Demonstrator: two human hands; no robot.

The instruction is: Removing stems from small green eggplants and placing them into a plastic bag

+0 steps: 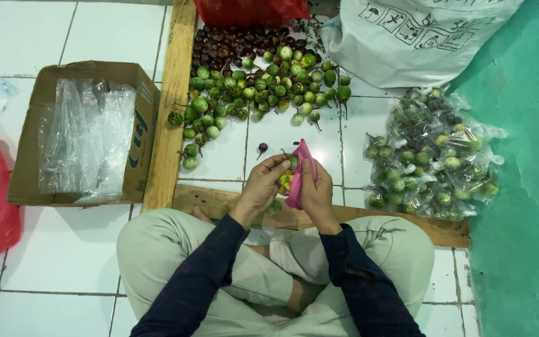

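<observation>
- I log the pink bag (298, 181) at frame centre; right hand (317, 190) grips it, left hand (263, 184) pinches one small green fruit (292, 161) at its mouth.
- Done: heap of filled clear bags (432, 156), right; count unclear.
- Left: loose green pile (263, 87), dozens; dark pile (238, 43) above.
- One cardboard box (85, 131), left.

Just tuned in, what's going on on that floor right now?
A person sits cross-legged on the white tiled floor. Their left hand pinches a small green fruit at the mouth of a pink bag that the right hand holds up. A pile of loose green fruits lies ahead, darker purple ones behind it. Filled clear bags sit to the right, and a cardboard box of empty plastic bags to the left.
</observation>
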